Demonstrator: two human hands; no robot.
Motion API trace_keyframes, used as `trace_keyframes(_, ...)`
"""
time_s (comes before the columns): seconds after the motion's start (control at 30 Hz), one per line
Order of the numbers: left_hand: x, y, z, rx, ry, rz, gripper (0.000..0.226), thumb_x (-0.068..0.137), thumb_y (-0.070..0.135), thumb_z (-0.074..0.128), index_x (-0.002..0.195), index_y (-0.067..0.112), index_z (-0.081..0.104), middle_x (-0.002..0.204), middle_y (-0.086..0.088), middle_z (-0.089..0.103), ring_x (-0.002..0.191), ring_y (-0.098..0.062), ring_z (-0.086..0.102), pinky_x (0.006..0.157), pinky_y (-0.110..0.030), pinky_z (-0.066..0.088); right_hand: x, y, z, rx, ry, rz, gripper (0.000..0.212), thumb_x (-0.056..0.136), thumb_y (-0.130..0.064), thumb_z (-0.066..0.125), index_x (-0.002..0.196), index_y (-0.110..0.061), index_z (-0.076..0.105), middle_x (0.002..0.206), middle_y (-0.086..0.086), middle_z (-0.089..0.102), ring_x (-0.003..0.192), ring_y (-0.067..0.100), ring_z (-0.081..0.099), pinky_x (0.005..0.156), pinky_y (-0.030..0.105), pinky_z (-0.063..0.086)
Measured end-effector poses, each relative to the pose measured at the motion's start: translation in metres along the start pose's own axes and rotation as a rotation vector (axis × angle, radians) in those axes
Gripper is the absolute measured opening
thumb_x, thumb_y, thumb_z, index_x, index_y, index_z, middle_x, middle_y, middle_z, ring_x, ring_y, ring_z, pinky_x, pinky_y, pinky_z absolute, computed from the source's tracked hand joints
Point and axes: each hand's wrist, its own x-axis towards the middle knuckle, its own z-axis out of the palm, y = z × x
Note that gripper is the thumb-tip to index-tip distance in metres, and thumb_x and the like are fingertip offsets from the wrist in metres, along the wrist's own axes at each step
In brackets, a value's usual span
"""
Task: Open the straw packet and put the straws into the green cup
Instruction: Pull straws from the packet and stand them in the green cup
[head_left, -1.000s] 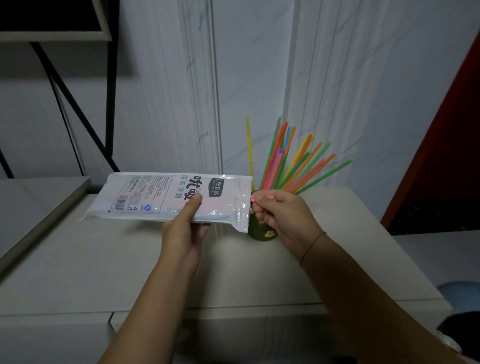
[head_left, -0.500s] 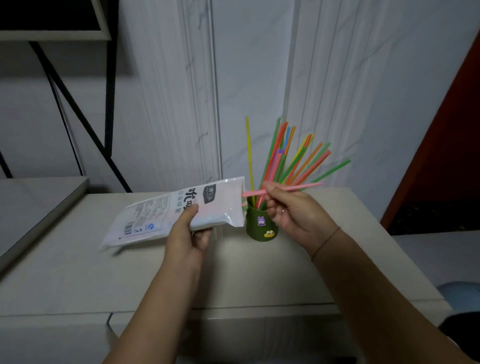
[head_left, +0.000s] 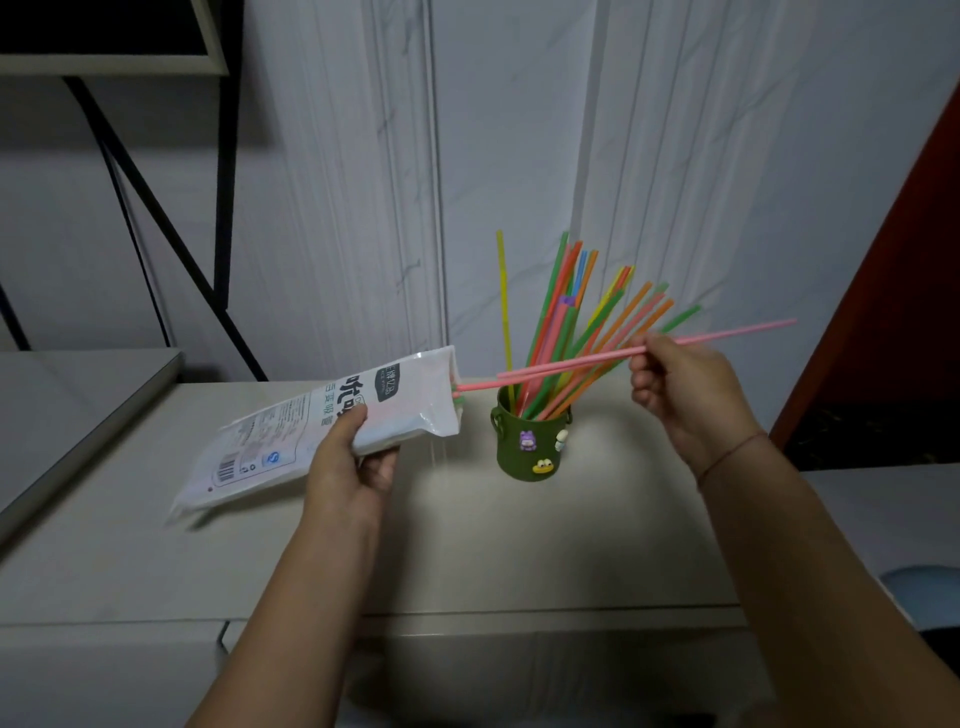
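Above the smooth pale desk (head_left: 467, 545), at 9 o'clock, the left grip (head_left: 348, 467) clasps the glossy white packet (head_left: 291, 441), open mouth tilted toward 3. Thin pink straws (head_left: 571, 362) run from that mouth over the green cup (head_left: 524, 452), pinched by the right grip (head_left: 685, 395) at 2.

Open packet, pink straws half out, cup bristling with colour

I see the white straw packet (head_left: 280, 447) tilted, its open end raised toward the green cup (head_left: 514, 457), which stands upright with cartoon charms on its wall. Coloured straws (head_left: 550, 312) fan out of the cup. Pink straws (head_left: 571, 364) stretch from the packet's mouth across the cup's top.
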Motion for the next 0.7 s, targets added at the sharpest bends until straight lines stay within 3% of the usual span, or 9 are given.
trace_keyframes(0.2, 0.001, -0.003, 0.0, -0.006, -0.004, -0.01, 0.039, 0.083, 0.002, 0.064, 0.119, 0.015, 0.056, 0.095, -0.002, 0.07, 0.085, -0.016, 0.069, 0.066, -0.036, 0.06, 0.009, -0.008, -0.014, -0.03, 0.1, -0.04, 0.027, 0.093, -0.006, 0.04, 0.069, -0.011, 0.053, 0.033, -0.008, 0.047, 0.028, 0.001, 0.037, 0.035, 0.013, 0.03)
trace_keyframes(0.37, 0.002, -0.003, 0.0, -0.008, -0.002, -0.008, 0.038, 0.084, 0.002, 0.064, 0.119, 0.015, 0.057, 0.093, -0.001, 0.07, 0.083, -0.015, 0.068, 0.064, -0.034, 0.06, 0.015, -0.011, -0.024, -0.08, 0.155, -0.071, 0.027, 0.093, -0.007, 0.04, 0.07, -0.013, 0.053, 0.059, 0.005, 0.044, 0.029, 0.001, 0.038, 0.035, 0.013, 0.031)
trace_keyframes(0.5, 0.003, -0.002, -0.001, 0.003, 0.003, 0.0, 0.038, 0.083, 0.002, 0.065, 0.117, 0.016, 0.057, 0.094, -0.001, 0.07, 0.083, -0.015, 0.068, 0.066, -0.035, 0.059, 0.019, -0.01, -0.03, -0.179, 0.196, -0.145, 0.025, 0.092, -0.008, 0.041, 0.072, -0.014, 0.055, 0.06, 0.004, 0.046, 0.03, 0.0, 0.04, 0.035, 0.012, 0.034)
trace_keyframes(0.7, 0.003, -0.004, -0.001, -0.003, -0.004, -0.008, 0.039, 0.083, 0.002, 0.065, 0.119, 0.016, 0.057, 0.098, -0.001, 0.071, 0.09, -0.016, 0.069, 0.072, -0.034, 0.06, 0.016, 0.002, -0.016, -0.463, 0.139, -0.33, 0.014, 0.091, -0.014, 0.045, 0.09, -0.007, 0.057, 0.064, 0.003, 0.052, 0.05, 0.015, 0.047, 0.052, 0.026, 0.037)
